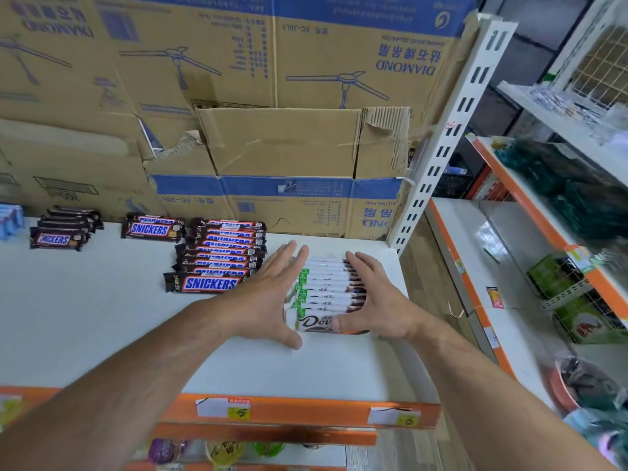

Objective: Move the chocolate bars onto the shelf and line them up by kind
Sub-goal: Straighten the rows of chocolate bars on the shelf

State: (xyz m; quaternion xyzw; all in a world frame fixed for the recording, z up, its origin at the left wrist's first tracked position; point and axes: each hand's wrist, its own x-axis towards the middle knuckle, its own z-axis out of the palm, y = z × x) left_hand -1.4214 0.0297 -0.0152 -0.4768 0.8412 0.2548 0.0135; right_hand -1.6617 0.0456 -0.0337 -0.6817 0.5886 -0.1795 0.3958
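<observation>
Nearest is the orange front strip of the shelf (306, 411), with white and yellow price labels stuck to it. Behind it the flat white shelf board (102, 317) runs back to the wall of boxes. Two bare forearms reach over the board. The left hand (268, 297) and the right hand (377, 300) are both flat, fingers straight and close together, palms turned toward each other. They press against the two ends of a row of white-wrapped Dove chocolate bars (326, 287) and curl around nothing. The left thumb lies on the board at the row's front corner, and the right thumb rests on the face of the front bar. These bars sit on the right part of the board. Each has its long axis left to right, green-marked end by the left hand and dark end by the right. They overlap one behind another from front to back. Just to the left, near the left hand's fingers, is a like row of brown Snickers bars (221, 256), also lying crosswise with the lettering upright. Farther back and left are a small Snickers stack (153, 229) and another stack (61, 229), well apart from it. Behind everything stand tan cardboard boxes with blue print (272, 141), and a white slotted steel upright (441, 147) rises at the right corner.
</observation>
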